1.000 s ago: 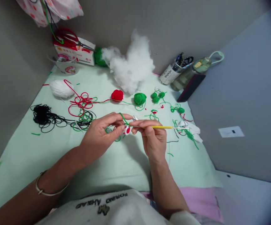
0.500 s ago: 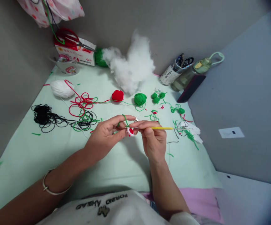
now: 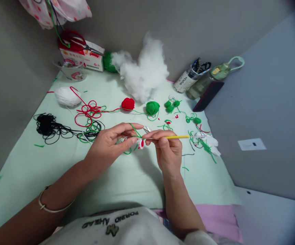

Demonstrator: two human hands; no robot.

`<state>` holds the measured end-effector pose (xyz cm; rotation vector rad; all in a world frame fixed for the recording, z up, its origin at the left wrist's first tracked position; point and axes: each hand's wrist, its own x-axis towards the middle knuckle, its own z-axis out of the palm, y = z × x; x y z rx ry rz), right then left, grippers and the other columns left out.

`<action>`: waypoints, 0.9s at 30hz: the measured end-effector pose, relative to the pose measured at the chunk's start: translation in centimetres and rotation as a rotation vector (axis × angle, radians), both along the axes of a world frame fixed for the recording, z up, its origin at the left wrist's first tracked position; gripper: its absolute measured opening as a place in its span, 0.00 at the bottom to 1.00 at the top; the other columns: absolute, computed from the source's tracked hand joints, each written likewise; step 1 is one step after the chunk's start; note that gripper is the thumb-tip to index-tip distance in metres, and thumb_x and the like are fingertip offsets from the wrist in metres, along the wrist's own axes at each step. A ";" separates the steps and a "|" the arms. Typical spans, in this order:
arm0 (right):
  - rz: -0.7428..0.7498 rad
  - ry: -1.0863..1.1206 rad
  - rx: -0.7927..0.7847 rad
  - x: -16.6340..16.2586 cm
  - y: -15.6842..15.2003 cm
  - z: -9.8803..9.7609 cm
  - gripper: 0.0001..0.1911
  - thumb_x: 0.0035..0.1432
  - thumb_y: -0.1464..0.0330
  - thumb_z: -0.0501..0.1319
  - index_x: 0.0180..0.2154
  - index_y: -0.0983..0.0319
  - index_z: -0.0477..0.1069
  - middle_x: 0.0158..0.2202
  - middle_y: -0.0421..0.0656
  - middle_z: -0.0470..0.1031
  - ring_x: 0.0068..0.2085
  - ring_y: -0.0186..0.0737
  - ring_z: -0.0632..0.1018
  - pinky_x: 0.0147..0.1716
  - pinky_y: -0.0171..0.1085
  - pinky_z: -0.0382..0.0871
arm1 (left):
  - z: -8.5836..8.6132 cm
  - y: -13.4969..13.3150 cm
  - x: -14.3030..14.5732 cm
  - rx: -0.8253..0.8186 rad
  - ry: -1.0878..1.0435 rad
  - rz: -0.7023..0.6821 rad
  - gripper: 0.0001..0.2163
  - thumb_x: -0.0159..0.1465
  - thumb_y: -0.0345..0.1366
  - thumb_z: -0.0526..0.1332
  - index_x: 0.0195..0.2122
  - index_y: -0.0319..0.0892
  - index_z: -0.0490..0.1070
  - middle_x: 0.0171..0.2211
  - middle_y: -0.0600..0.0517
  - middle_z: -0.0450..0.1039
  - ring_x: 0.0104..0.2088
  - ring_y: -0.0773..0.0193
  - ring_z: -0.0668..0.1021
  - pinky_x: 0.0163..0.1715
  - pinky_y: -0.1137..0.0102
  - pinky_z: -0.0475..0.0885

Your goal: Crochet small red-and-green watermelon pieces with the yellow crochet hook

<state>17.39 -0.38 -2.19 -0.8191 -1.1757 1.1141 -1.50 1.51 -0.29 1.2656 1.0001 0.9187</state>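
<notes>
The right hand [image 3: 168,149] grips a slender crochet hook with a yellow handle and metal shaft [image 3: 178,137] in its bent fingers, the shaft lying nearly level across the view; the left hand [image 3: 108,144] faces it, index finger stretched out with a thin green yarn strand [image 3: 135,130] over it and running down toward the hook's working end, while whether its thumb and other fingers are closed on anything I cannot tell; a small white-and-red crocheted piece [image 3: 140,144] hangs between the two hands, just below the right fingertips, above a pale green tablecloth [image 3: 111,190]; beyond the hands sit a round red yarn ball [image 3: 128,104] and a round green yarn ball [image 3: 152,108], side by side but apart, in front of a fluffy white heap of fibre stuffing [image 3: 144,73]
</notes>
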 end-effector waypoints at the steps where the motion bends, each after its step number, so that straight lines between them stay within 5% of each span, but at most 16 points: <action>1: -0.002 0.000 0.003 0.0 0.0 0.0 0.08 0.67 0.63 0.61 0.38 0.56 0.78 0.37 0.43 0.83 0.35 0.39 0.79 0.37 0.40 0.74 | 0.0 0.0 0.1 -0.024 -0.031 -0.006 0.15 0.63 0.39 0.67 0.51 0.47 0.79 0.37 0.51 0.78 0.38 0.64 0.79 0.41 0.71 0.75; 8: -0.060 -0.073 0.019 0.0 0.2 0.0 0.09 0.64 0.61 0.63 0.36 0.56 0.80 0.36 0.44 0.79 0.33 0.40 0.76 0.33 0.42 0.75 | -0.2 -0.1 0.7 -0.111 -0.184 0.022 0.16 0.62 0.39 0.68 0.52 0.44 0.78 0.36 0.51 0.77 0.38 0.64 0.78 0.40 0.70 0.75; 27: -0.073 -0.057 0.014 0.1 0.0 0.0 0.08 0.65 0.62 0.63 0.38 0.56 0.80 0.37 0.43 0.76 0.32 0.37 0.77 0.33 0.41 0.76 | 0.0 -0.3 0.7 -0.103 -0.174 0.109 0.12 0.62 0.38 0.68 0.48 0.47 0.80 0.35 0.52 0.76 0.36 0.64 0.77 0.37 0.69 0.73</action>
